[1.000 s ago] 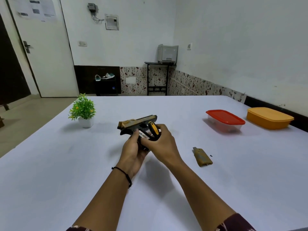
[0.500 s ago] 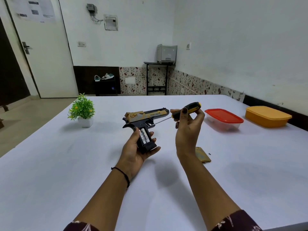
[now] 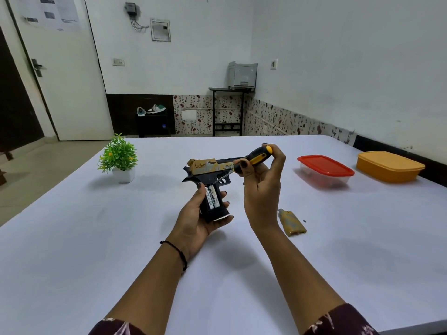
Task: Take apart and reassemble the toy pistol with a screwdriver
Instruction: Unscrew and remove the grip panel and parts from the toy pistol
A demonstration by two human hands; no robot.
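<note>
Black-and-tan plastic toy pistol (image 3: 208, 174) is held upright above the white surface (image 3: 96, 238). Your left hand (image 3: 196, 218) wraps its grip from below, so the bared white batteries (image 3: 212, 197) face you. Your right hand (image 3: 261, 187) pinches the black-and-yellow screwdriver (image 3: 254, 159), tip angled at the frame, likely for a screw. Tan grip cover (image 3: 291, 222) lies nearby.

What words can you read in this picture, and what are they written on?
"Heybright": on a white battery in the open grip of the toy pistol that the left hand holds.
Small marks on the other battery beside it: too small to read.
Print on the pistol's tan slide: blurred, cannot be read.
Papers on the door: too small to read.
</note>
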